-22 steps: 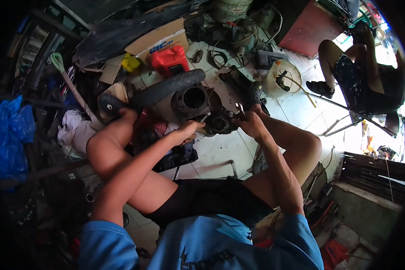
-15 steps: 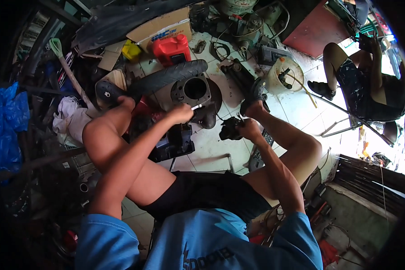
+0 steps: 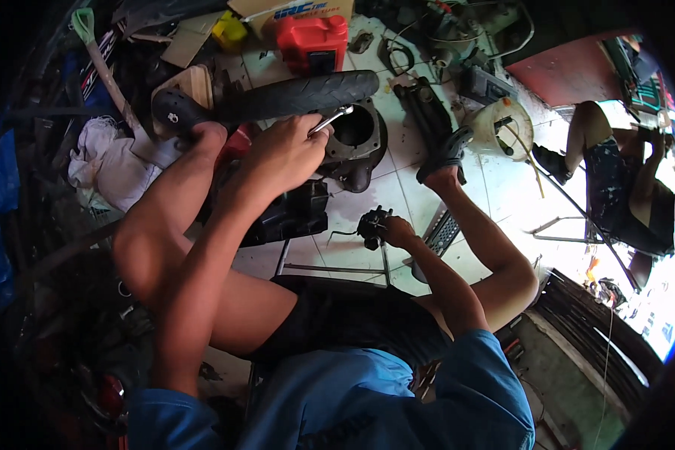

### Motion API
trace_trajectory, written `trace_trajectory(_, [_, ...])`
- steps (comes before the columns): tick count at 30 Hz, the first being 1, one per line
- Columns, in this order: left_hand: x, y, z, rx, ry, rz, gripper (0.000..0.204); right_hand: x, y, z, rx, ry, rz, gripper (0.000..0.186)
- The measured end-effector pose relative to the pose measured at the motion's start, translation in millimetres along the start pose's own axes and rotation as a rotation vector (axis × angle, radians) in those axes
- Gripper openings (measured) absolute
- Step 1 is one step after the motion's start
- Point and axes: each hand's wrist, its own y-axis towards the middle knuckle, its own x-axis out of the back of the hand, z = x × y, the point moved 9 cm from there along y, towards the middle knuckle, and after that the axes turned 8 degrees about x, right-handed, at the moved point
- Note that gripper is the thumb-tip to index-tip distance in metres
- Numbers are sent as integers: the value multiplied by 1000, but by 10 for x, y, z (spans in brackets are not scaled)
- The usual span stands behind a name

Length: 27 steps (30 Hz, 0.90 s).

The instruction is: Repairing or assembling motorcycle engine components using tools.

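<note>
The left hand (image 3: 286, 154) curls firmly round a wrench (image 3: 332, 120) at upper centre, its end near the open bore of an engine cylinder (image 3: 356, 148); a slack hold could let it strike the rim. Just right of centre, the right hand (image 3: 400, 232) pinches a dark metal part (image 3: 371, 226); if that slips, the tile floor (image 3: 360, 202) could chip it. From here I can't see the wrench's covered handle, and shadow blurs the part's details.

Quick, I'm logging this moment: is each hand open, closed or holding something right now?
Left hand: closed, holding a wrench.
Right hand: closed, holding a small dark machine part.
</note>
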Motion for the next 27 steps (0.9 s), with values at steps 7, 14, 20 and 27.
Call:
trace_trajectory(7, [231, -223, 12, 165, 51, -62, 19, -323, 526, 535, 221, 0, 95, 30])
trace_trajectory(14, [197, -297, -87, 117, 28, 8, 14, -876, 1018, 504, 273, -117, 230, 24])
trace_trajectory(20, [228, -323, -51, 63, 97, -38, 11, -749, 1286, 750, 359, -316, 476, 35])
trace_trajectory(27, [245, -284, -32, 86, 60, -6, 13, -327, 1612, 313, 251, -144, 334, 46])
